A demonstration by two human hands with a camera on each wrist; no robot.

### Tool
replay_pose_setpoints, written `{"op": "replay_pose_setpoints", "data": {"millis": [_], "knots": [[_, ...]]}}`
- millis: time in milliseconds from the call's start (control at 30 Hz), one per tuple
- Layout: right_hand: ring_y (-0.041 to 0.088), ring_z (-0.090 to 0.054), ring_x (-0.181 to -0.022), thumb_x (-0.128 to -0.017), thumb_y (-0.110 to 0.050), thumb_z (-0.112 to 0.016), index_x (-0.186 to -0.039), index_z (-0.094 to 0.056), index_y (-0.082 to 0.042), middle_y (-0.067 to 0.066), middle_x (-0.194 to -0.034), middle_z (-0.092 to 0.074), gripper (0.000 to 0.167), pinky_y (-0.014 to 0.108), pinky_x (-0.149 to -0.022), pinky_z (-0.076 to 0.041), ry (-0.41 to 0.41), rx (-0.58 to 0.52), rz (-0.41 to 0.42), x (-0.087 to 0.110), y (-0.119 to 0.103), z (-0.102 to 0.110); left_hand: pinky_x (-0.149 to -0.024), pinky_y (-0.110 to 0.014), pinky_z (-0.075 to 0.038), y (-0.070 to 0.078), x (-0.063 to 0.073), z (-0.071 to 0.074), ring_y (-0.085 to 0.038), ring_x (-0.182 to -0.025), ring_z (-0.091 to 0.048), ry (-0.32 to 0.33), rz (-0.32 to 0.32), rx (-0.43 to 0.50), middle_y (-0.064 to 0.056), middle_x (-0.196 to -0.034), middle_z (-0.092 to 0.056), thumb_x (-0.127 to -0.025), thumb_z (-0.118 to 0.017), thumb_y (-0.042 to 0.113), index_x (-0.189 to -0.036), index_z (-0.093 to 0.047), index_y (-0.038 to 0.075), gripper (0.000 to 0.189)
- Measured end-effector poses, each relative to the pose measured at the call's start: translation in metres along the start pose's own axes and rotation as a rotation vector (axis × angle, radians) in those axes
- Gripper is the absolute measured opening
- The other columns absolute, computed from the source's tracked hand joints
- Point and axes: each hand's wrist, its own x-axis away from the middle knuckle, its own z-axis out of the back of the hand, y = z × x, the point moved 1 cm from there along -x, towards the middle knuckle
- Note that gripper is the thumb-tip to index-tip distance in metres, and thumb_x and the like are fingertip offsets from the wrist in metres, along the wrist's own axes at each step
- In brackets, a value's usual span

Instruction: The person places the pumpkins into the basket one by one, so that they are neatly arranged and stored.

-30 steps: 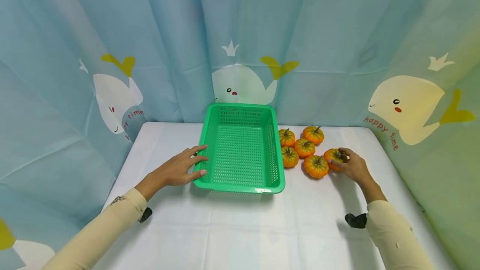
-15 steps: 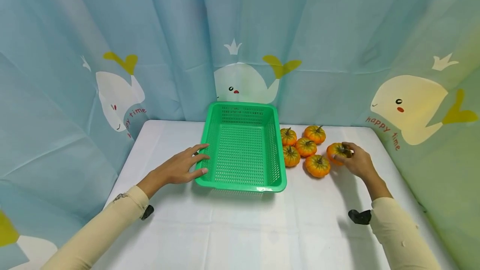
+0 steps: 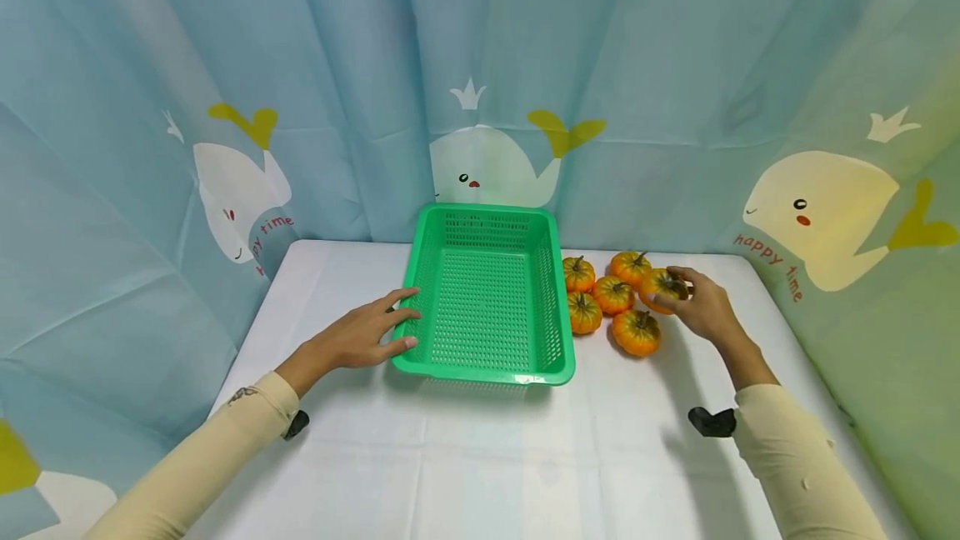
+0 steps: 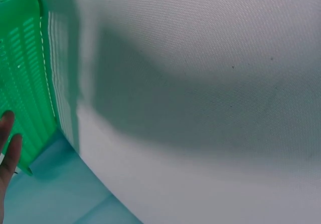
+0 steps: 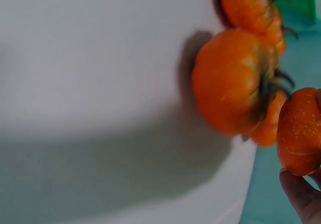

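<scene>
My right hand (image 3: 707,307) grips a small orange pumpkin (image 3: 662,290) with a greenish top, thumb and fingers on its sides. In the right wrist view, the held pumpkin (image 5: 300,133) is at the right edge, with fingertips (image 5: 296,186) under it. Several similar pumpkins sit close together to its left, among them a front pumpkin (image 3: 636,333) and a middle pumpkin (image 3: 612,296). With fingers spread, my left hand (image 3: 360,335) rests on the left rim of a green plastic basket (image 3: 558,340). Two of its fingers (image 4: 11,156) show beside the basket in the left wrist view.
Nothing lies inside the basket, whose perforated floor is visible. A white cloth covers the table (image 3: 495,457). Behind and along both sides hangs a blue curtain (image 3: 637,90) with whale prints, and the basket's back stands close to it.
My right hand has lifted the pumpkin and shifted it back and left, closer over the other pumpkins. The left hand stays on the basket rim.
</scene>
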Motion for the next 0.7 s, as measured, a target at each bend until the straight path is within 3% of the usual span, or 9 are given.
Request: {"op": "replay_pose_setpoints", "data": {"millis": [467, 700], "knots": [[0.053, -0.045, -0.13, -0.093, -0.047, -0.071, -0.148, -0.045, -0.002, 0.029, -0.15, -0.043, 0.075, 0.067, -0.1, -0.042, -0.084, -0.035, 0.106, -0.006, -0.066, 0.003, -0.098, -0.052, -0.05, 0.0, 0.0, 0.0, -0.032, -0.124, -0.06, 0.004, -0.004, -0.005, -0.004, -0.164, -0.027, -0.102, -0.052, 0.053, -0.14, -0.058, 0.014, 0.054], [0.051, -0.048, -0.129, -0.092, -0.043, -0.072, -0.146, -0.05, -0.006, 0.025, -0.148, -0.048, 0.068, 0.068, -0.101, -0.041, -0.132, -0.057, 0.21, -0.008, -0.09, 0.003, -0.097, -0.051, -0.05, 0.0, 0.0, 0.0, -0.031, -0.123, -0.061, 0.001, -0.001, -0.009, -0.003, -0.164, -0.027, -0.101, -0.053, 0.052, -0.14, -0.058, 0.015, 0.054]]}}
